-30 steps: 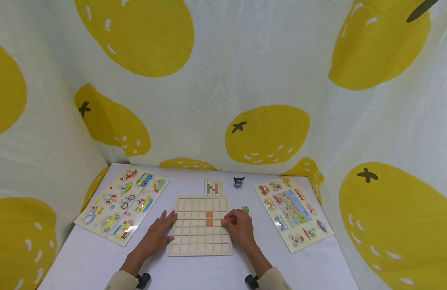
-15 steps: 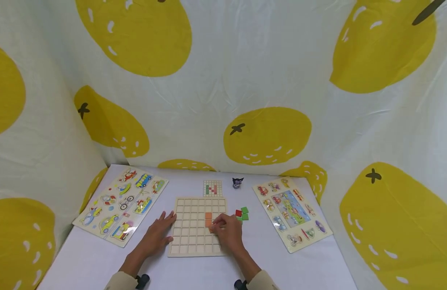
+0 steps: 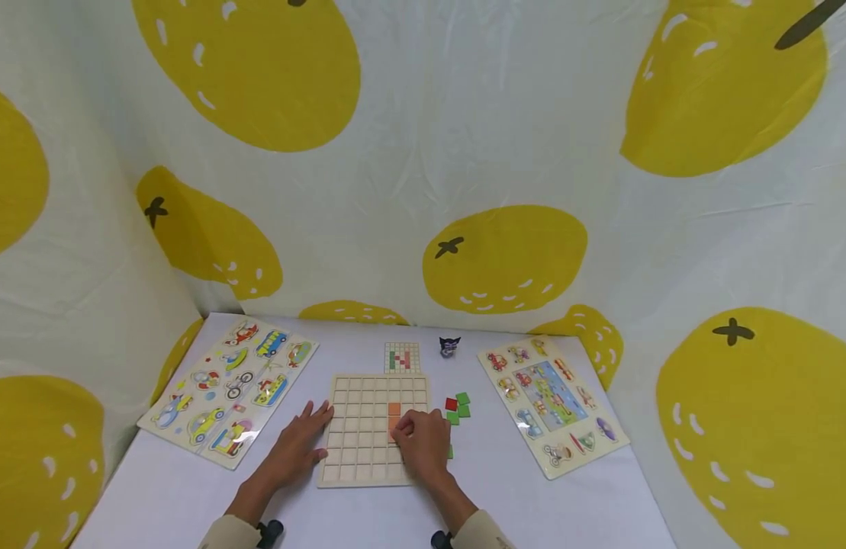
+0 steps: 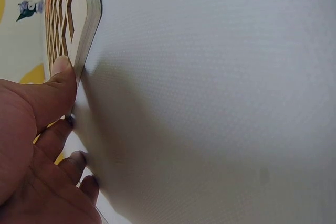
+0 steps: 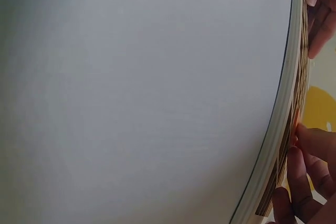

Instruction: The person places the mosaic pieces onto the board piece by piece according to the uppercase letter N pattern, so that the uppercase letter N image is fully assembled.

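A square wooden grid board [image 3: 357, 438] lies on the white table. Two orange square tiles [image 3: 394, 409] sit one below the other in a column right of its middle. Just below them, my right hand [image 3: 426, 446] pinches another orange tile [image 5: 296, 129] between thumb and fingertips at the board's surface; the fingers partly hide it. My left hand [image 3: 295, 442] rests against the board's left edge with fingers spread, its thumb [image 4: 61, 66] touching the rim in the left wrist view.
Right of the board lie a red tile [image 3: 451, 404] and several green tiles [image 3: 463, 399]. Behind it are a small pattern card [image 3: 402, 357] and a dark figurine [image 3: 449, 347]. Picture puzzle boards stand left [image 3: 213, 415] and right [image 3: 532, 446]. A lemon-print curtain [image 3: 368, 229] encloses the table.
My right hand has moved left from beside the loose tiles onto the board, bringing an orange tile below the other two. The red and green tiles are uncovered. The left hand stays put.
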The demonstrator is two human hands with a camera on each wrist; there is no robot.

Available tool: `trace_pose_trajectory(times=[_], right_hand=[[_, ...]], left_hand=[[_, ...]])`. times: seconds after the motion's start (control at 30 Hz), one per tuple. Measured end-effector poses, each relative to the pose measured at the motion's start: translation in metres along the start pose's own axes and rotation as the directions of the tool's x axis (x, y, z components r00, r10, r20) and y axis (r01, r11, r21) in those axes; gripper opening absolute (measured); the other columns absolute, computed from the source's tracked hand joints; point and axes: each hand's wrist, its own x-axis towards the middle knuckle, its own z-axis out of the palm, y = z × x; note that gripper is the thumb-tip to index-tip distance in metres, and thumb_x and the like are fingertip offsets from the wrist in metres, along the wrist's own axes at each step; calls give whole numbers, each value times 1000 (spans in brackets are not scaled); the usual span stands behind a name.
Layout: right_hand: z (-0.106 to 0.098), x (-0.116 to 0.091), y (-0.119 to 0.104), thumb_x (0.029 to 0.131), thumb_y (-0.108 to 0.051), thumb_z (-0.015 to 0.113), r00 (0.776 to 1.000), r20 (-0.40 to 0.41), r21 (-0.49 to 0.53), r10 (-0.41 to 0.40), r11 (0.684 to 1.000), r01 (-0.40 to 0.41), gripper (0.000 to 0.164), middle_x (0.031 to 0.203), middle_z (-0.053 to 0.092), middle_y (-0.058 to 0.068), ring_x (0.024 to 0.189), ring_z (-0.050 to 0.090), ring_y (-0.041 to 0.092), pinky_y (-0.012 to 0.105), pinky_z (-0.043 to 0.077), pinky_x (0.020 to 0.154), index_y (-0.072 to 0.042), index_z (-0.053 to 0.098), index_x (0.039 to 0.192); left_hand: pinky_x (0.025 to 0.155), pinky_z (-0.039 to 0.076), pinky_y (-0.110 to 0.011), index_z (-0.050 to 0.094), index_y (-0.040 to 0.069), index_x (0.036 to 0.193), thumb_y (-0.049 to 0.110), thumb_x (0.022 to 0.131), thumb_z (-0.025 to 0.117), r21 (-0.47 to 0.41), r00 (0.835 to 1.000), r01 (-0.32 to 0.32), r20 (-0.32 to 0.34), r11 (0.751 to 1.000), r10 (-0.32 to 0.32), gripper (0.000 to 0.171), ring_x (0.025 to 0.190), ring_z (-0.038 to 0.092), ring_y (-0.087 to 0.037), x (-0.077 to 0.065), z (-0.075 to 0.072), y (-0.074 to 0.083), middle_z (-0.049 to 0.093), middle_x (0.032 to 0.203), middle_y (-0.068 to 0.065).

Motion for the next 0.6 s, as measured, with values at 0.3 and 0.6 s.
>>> trace_pose_trajectory(times=[0.3,0.6], right_hand=[[-4,-4,-1,81,-27,94,999,39,-15,-36,999,36,16,65,60,-15,85,46,12,38,36,86,-24,79,81],[-25,3,19,81,-20,93,998,56,143,-13,990,5,18,83,76,-11,91,57,13,33,42,80,-23,82,95]], left_hand=[[131,18,-67,41,7,163,11,91,81,0,1000,-9,-6,1000,9,83,164,18,-46,-1,0,-1,32,174,-13],[132,16,-66,37,8,165,11,92,80,-6,1000,7,16,1000,-7,85,165,14,-45,0,1,-2,28,175,-12]])
